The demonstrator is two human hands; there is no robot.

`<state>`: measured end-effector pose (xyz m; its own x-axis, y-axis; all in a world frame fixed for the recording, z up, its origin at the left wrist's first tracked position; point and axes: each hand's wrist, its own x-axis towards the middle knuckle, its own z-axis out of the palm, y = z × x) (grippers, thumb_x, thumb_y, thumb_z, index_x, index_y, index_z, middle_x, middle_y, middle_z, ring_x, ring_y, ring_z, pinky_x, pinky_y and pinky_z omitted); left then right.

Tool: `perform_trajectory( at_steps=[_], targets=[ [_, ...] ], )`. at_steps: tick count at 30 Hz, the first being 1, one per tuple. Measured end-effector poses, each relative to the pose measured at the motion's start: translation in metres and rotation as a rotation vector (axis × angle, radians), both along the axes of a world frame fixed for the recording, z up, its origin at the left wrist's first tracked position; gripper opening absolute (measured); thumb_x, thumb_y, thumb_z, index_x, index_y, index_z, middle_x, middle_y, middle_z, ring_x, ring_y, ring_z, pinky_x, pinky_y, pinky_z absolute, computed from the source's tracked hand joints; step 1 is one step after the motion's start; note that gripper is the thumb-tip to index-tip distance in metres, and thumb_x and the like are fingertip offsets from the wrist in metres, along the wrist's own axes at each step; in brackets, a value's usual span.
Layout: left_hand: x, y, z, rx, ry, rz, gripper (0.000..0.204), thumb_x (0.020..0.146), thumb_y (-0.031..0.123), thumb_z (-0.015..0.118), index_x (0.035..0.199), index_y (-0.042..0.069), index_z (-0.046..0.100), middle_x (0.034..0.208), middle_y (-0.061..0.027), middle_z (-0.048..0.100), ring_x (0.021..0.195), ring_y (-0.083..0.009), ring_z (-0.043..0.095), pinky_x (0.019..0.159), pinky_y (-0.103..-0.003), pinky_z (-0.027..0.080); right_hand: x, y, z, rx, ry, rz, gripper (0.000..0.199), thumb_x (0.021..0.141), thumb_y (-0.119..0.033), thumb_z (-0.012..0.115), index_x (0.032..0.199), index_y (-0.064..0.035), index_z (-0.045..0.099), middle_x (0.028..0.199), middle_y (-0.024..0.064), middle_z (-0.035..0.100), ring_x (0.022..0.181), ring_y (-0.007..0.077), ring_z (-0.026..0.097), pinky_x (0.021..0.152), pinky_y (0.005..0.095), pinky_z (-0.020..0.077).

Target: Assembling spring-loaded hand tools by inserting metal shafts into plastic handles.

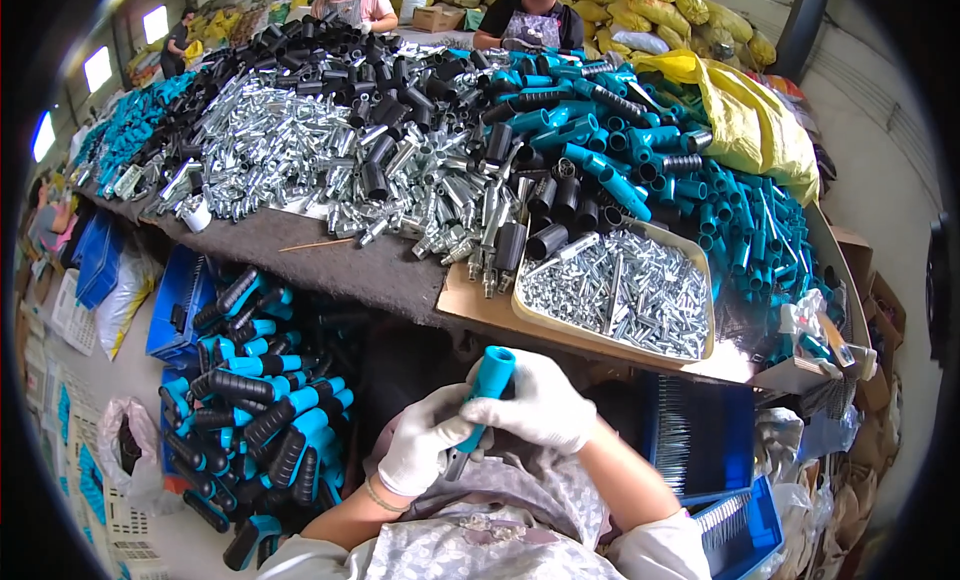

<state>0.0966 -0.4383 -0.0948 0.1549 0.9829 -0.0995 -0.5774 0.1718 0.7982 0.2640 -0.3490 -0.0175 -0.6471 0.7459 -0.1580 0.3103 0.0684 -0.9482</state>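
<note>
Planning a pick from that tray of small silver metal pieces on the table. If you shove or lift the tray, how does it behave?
The tray is heaped with small metal pieces, so probably heavy for its size. The loose pieces would likely slide and spill over its low rim if tilted. It sits on cardboard, so a push may drag that along.

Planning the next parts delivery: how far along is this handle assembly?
Done: a heap of finished teal-and-black handles sits at the person's left. In hand: the gloved left hand and right hand grip one teal plastic handle sleeve with a metal piece at its lower end. Left: a tray of small silver metal parts and table piles of loose teal sleeves remain, so plenty.
</note>
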Motion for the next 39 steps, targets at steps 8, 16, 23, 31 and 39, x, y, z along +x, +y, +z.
perform_trajectory(
  at_steps=[8, 16, 23, 31, 39],
  targets=[
    [-0.009, 0.000, -0.003, -0.121, -0.351, 0.015, 0.053, 0.099, 0.026, 0.060, 0.139, -0.004, 0.042, 0.109, -0.0158, 0.061, 0.086, -0.0217, 0.064, 0.067, -0.033, 0.055, -0.016, 0.134, 0.030, 1.451, -0.524, -0.307, 0.037, 0.073, -0.029, 0.080, 0.098, -0.0046, 0.070, 0.108, 0.0144, 0.062, 0.109, 0.0354, 0.055, 0.093, 0.0456, 0.0440],
    [-0.009, -0.014, -0.003, -0.129, -0.260, 0.084, 0.054, 0.099, 0.023, 0.060, 0.140, -0.006, 0.041, 0.109, -0.0179, 0.062, 0.083, -0.0218, 0.065, 0.065, -0.033, 0.055, 0.007, 0.095, 0.000, 1.169, -0.014, -0.407, 0.026, 0.071, -0.007, 0.080, 0.092, -0.0025, 0.064, 0.098, 0.0097, 0.066, 0.096, 0.0288, 0.062, 0.087, 0.0390, 0.0506],
    [0.000, -0.016, 0.017, -0.043, -0.002, -0.041, 0.052, 0.096, 0.023, 0.064, 0.133, -0.010, 0.049, 0.105, -0.0164, 0.066, 0.084, -0.0190, 0.066, 0.067, -0.030, 0.056, 0.049, -0.012, -0.029, 0.001, 0.632, -0.478, 0.048, 0.084, -0.001, 0.067, 0.131, 0.0030, 0.054, 0.122, 0.0104, 0.063, 0.112, 0.0163, 0.059, 0.100, 0.0302, 0.0452],
    [0.007, -0.029, 0.016, -0.065, 0.257, -0.230, 0.049, 0.096, 0.023, 0.065, 0.133, -0.007, 0.054, 0.103, -0.0095, 0.068, 0.082, -0.0125, 0.063, 0.069, -0.025, 0.054, 0.069, -0.019, -0.046, -0.112, 0.835, -0.353, 0.038, 0.076, -0.009, 0.068, 0.112, 0.0030, 0.064, 0.123, 0.0161, 0.064, 0.114, 0.0251, 0.060, 0.104, 0.0362, 0.0424],
    [0.014, -0.035, 0.008, -0.106, 0.233, -0.303, 0.051, 0.096, 0.027, 0.065, 0.133, -0.007, 0.054, 0.102, -0.0068, 0.065, 0.083, -0.0123, 0.063, 0.070, -0.026, 0.055, 0.064, -0.012, -0.082, -0.244, 1.077, -0.289, 0.014, 0.070, -0.003, 0.065, 0.067, -0.0068, 0.052, 0.104, 0.0181, 0.067, 0.098, 0.0348, 0.062, 0.089, 0.0460, 0.0488]
  ],
)
